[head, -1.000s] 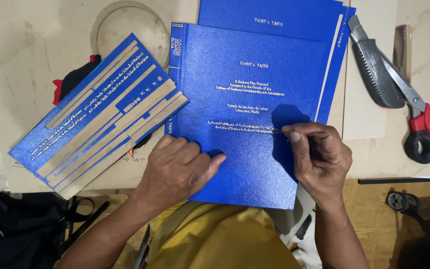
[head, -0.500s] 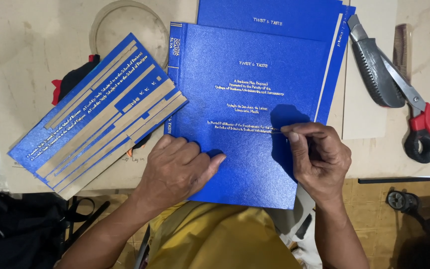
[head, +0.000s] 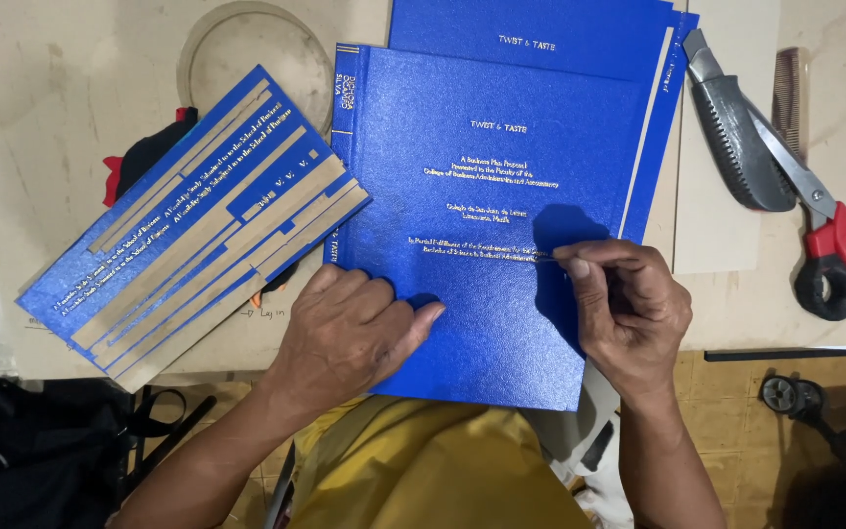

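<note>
On blue book cover (head: 501, 196), both hands rest.

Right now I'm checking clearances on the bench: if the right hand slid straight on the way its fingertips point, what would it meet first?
The right hand points leftward across the blue book cover. Going straight on, it would probably meet the left hand first, near its thumb, though the exact line is hard to judge.
</note>
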